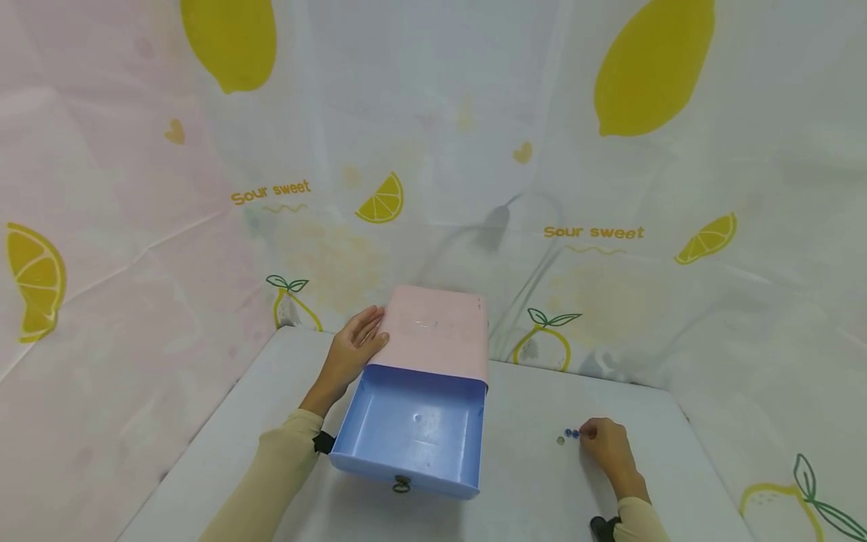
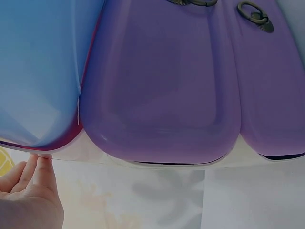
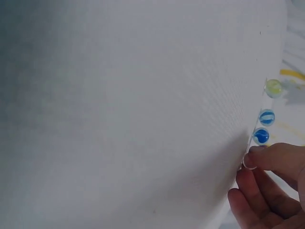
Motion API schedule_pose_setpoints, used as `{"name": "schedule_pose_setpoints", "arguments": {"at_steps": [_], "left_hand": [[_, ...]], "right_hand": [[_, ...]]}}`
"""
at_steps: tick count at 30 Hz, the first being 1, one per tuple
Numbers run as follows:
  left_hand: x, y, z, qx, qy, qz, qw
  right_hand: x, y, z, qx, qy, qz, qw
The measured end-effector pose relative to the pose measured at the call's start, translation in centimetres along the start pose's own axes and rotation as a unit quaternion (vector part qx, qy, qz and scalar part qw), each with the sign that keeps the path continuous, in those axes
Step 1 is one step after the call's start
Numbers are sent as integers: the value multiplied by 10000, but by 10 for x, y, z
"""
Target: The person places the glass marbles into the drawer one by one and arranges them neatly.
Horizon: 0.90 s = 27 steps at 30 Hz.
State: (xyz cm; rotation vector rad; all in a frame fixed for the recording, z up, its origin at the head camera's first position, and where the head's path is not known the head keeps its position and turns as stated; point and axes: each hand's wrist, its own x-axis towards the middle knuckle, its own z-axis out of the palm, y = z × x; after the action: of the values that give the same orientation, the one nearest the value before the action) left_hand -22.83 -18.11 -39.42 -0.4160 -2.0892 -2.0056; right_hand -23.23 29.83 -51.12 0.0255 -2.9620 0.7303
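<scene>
A pink drawer cabinet (image 1: 433, 331) stands on the table with its blue top drawer (image 1: 413, 436) pulled out; nothing lies inside the drawer. Against the cabinet's left side rests my left hand (image 1: 352, 348), fingers extended, the fingertips (image 2: 43, 160) at its edge in the left wrist view. Over to the right, my right hand (image 1: 607, 446) pinches a clear glass marble (image 3: 249, 162) between thumb and fingers, close over the tabletop. Beside it lie two blue-swirled marbles (image 3: 264, 127) and a yellow-green marble (image 3: 274, 88).
Below the blue drawer, two purple drawers (image 2: 157, 86) are closed, with metal ring pulls (image 2: 252, 14). Another ring pull (image 1: 401, 484) hangs on the blue drawer's front. A lemon-printed curtain (image 1: 433, 150) surrounds the white table (image 1: 535, 482) at the back and sides.
</scene>
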Motion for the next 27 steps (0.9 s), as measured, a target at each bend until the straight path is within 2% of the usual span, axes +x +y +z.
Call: {"name": "schedule_pose_setpoints", "arguments": {"at_steps": [16, 21, 27], "left_hand": [[-1, -5, -1, -62, -8, -20, 10000], [0, -6, -1, -58, -16, 45, 10000], [2, -7, -1, -105, -34, 102, 9999]], "right_hand": [[2, -3, -1, 5, 61, 63, 10000], [6, -13, -2, 133, 475, -265, 9984], [9, -33, -8, 443, 1041, -776, 9905]]}}
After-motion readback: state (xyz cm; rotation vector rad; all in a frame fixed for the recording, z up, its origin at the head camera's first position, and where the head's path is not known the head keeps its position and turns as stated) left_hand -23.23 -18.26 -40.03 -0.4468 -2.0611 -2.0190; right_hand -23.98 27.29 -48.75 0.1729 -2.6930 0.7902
